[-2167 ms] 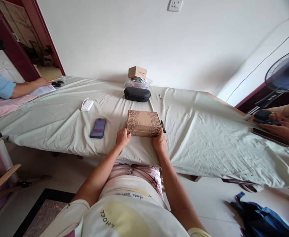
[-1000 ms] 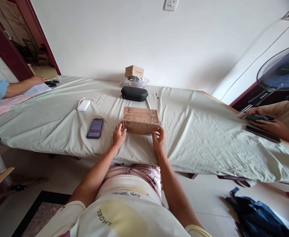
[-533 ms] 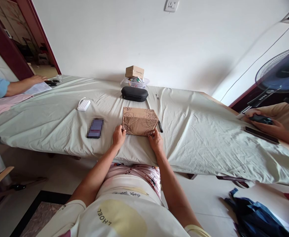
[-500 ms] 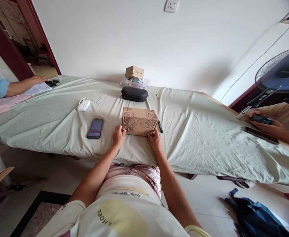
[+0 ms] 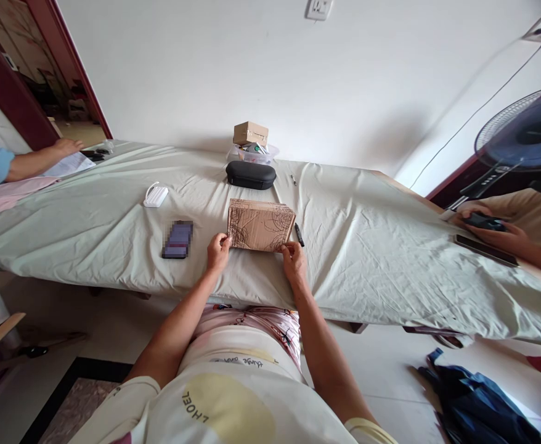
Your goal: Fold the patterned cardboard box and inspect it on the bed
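Observation:
A brown cardboard box with dark line patterns is in front of me on the cloth-covered table, its broad patterned face tipped toward me. My left hand pinches the box at its near left corner. At the near right corner, my right hand grips it with thumb and fingers. Just right of the box lies a black pen. A smartphone with a blurred screen rests left of my left hand.
Behind the box are a black zip case and a clear plastic basket with a smaller carton on top. A white power bank lies at left. People's arms rest at both table ends; a fan stands at right.
The box has tilted, so its front face now shows more and its top less. Both hands have stayed at its near corners and turned slightly with it.

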Demonstrator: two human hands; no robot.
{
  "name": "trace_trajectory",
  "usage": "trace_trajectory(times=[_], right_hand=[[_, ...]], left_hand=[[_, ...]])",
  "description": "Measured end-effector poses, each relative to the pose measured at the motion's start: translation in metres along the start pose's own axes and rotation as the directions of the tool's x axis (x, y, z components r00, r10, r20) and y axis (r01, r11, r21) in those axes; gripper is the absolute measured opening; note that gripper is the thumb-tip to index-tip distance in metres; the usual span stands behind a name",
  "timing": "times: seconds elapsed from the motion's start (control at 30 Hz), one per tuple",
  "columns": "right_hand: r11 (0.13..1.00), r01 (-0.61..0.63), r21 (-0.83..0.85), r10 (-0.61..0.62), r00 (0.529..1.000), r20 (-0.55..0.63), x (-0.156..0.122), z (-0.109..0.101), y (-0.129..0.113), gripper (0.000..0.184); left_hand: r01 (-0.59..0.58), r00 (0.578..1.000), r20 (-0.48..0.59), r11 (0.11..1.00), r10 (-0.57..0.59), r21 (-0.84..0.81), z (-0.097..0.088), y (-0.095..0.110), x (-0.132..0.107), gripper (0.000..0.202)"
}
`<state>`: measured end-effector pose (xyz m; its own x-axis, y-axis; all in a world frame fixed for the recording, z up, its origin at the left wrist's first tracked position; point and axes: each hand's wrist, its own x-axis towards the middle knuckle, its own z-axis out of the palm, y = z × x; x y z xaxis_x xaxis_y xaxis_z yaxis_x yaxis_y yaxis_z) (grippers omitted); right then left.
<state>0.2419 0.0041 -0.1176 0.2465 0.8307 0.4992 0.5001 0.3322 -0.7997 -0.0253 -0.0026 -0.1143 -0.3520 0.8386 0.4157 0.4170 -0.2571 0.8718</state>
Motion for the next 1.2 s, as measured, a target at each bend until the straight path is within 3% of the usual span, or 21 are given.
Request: trace_trajectory(times=[0.13, 0.3, 0.43, 0.57, 0.77, 0.93, 1.03, 1.2], right_hand=[[1.000, 0.010, -0.007, -0.011, 0.999, -0.053, 0.000, -0.003, -0.003, 0.035], [0.999, 0.052, 0.017, -0.050, 0.994, -0.094, -0.002, -0.005, -0.009, 0.034], [0.984, 0.109, 0.141, -0.090, 0.987, -0.135, -0.003, -0.006, -0.012, 0.032], [0.955, 0.158, 0.251, -0.136, 0.985, -0.103, -0.004, -0.008, -0.015, 0.033], [0.955, 0.193, 0.227, -0.188, 0.981, -0.045, -0.010, -0.010, -0.024, 0.036], [0.954, 0.171, 0.248, -0.153, 0.984, -0.089, -0.008, -0.005, -0.020, 0.045], [0.972, 0.106, 0.208, -0.097, 0.994, -0.054, -0.004, 0.000, -0.010, 0.050], [0.999, 0.032, -0.038, -0.029, 0.996, 0.084, -0.002, 0.008, 0.007, 0.049]], left_hand=[[-0.058, 0.998, 0.032, 0.998, 0.058, 0.007, -0.003, -0.001, 0.000, 0.012], [-0.104, 0.994, -0.021, 0.995, 0.104, 0.003, -0.005, 0.000, -0.001, 0.015], [-0.173, 0.985, -0.025, 0.984, 0.172, -0.032, -0.003, 0.002, -0.002, 0.015], [-0.169, 0.985, -0.032, 0.983, 0.168, -0.064, 0.000, 0.002, -0.003, 0.022], [-0.171, 0.979, -0.124, 0.983, 0.161, -0.073, -0.002, 0.001, -0.003, 0.034], [-0.164, 0.982, -0.107, 0.985, 0.158, -0.046, -0.002, -0.001, -0.003, 0.038], [-0.134, 0.988, -0.072, 0.991, 0.136, 0.029, 0.001, -0.002, -0.003, 0.038], [-0.086, 0.996, 0.029, 0.939, 0.081, 0.332, 0.006, 0.000, -0.005, 0.052]])
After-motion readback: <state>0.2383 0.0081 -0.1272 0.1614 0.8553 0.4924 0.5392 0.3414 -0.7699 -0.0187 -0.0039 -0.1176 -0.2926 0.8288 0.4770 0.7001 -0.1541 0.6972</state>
